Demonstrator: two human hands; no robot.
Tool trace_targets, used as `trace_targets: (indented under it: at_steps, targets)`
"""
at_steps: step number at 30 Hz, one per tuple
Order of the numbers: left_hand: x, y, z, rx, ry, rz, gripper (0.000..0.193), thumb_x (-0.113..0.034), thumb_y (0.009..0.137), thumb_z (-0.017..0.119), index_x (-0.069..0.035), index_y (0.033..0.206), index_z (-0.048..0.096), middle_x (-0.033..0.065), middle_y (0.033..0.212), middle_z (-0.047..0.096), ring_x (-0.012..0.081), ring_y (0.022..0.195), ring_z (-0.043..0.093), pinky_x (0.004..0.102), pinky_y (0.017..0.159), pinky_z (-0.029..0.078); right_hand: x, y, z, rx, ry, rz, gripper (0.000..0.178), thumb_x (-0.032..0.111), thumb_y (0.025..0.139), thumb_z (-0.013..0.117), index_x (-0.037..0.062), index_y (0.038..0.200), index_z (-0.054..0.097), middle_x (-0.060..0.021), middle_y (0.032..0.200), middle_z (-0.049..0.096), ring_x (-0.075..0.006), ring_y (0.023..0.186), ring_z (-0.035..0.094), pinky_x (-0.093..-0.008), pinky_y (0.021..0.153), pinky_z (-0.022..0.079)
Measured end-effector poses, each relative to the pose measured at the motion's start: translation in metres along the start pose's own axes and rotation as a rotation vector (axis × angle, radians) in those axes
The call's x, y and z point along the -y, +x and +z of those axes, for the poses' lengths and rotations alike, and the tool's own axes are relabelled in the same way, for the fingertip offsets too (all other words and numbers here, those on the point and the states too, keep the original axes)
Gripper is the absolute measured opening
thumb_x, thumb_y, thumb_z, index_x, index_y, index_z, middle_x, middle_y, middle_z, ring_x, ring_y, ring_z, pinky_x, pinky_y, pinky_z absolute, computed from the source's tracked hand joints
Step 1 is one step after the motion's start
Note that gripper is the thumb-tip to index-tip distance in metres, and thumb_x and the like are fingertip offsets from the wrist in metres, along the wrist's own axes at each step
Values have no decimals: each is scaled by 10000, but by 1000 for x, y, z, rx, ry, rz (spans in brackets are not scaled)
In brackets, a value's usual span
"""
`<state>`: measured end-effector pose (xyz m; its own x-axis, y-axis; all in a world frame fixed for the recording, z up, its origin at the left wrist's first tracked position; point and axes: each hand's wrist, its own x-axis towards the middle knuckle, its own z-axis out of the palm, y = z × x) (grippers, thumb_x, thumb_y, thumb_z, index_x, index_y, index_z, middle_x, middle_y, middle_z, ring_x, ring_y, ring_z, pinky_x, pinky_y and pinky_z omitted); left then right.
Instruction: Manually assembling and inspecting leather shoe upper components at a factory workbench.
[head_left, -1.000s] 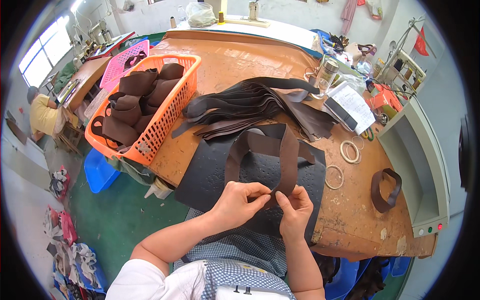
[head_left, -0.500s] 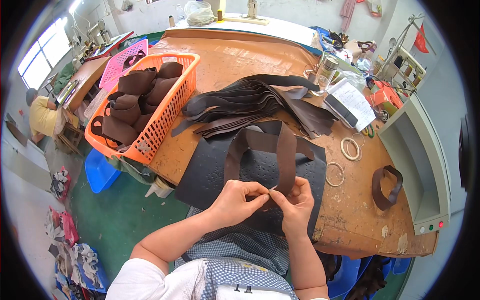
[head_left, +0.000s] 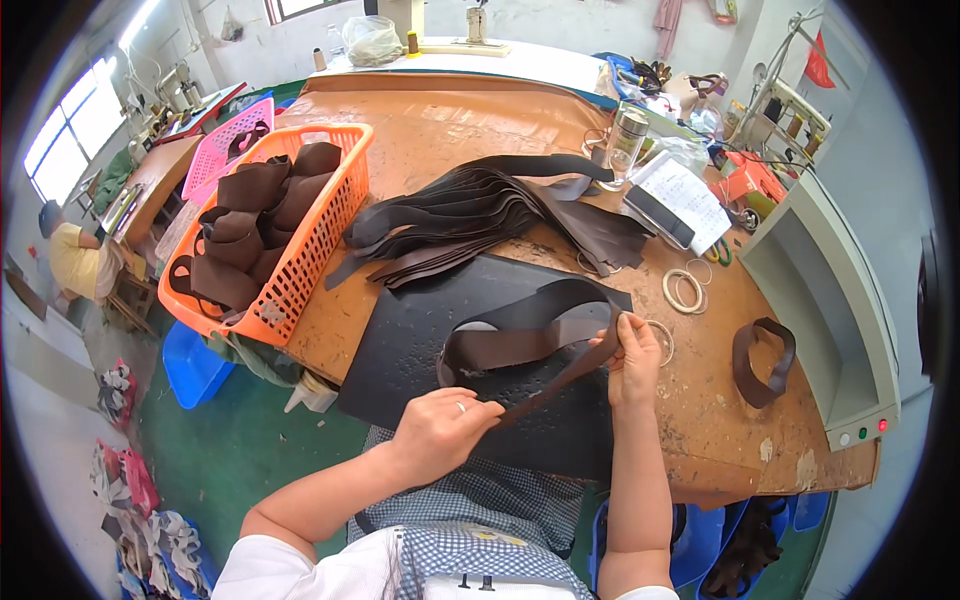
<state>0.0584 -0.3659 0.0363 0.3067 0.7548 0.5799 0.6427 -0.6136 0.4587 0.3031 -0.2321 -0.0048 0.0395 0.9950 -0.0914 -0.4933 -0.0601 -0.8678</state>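
A long dark brown strip point(head_left: 510, 347) curves in a loose loop above a black pitted mat point(head_left: 400, 355) at the table's front edge. My left hand point(head_left: 447, 428) is closed on the strip's near stretch at the lower left. At the loop's right side my right hand point(head_left: 635, 358) pinches the same strip between thumb and fingers. The near stretch runs slanting between both hands. Behind the loop lies a fanned pile of dark strips point(head_left: 490, 215). A single closed brown band point(head_left: 764, 362) rests on the tabletop to the right.
An orange basket point(head_left: 345, 205) full of brown rolled bands stands left, with a pink basket point(head_left: 215, 145) behind it. Pale rings point(head_left: 685, 290), a phone point(head_left: 660, 220), a notebook and a glass jar point(head_left: 625, 145) sit right. A grey-green machine housing point(head_left: 820, 330) borders the table's right edge.
My hands were together on the strip at the front; now they are apart, the right one farther right and up. The strip's loop has dropped lower and spread wider.
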Motion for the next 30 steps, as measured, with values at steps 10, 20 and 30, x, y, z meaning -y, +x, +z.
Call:
trace_targets:
  at_steps: [10, 20, 30]
  targets:
    - [-13, -3, 23, 81, 90, -29, 157, -8, 744, 694, 13, 895, 662, 108, 759, 667, 257, 750, 685, 369, 801, 565, 50, -103, 58, 517, -901, -161, 548, -124, 743, 522, 26, 1270, 528, -115, 1178, 612, -176, 1064, 624, -262, 709, 519]
    - [-4, -23, 2, -136, -111, -459, 271, 43, 833, 663, 3, 1096, 617, 134, 1039, 653, 266, 896, 658, 346, 790, 544, 43, -104, 17, 461, -1469, -417, 686, 74, 657, 829, 26, 1286, 558, -144, 1114, 612, -323, 1080, 569, -403, 915, 489]
    - [16, -30, 21, 48, -961, -1005, 335, -93, 1029, 455, 56, 1327, 421, 181, 1259, 562, 247, 1139, 608, 355, 983, 517, -10, -136, 65, 455, -1493, -419, 225, 140, 774, 763, 21, 922, 641, -119, 864, 637, -299, 777, 615, -383, 660, 515]
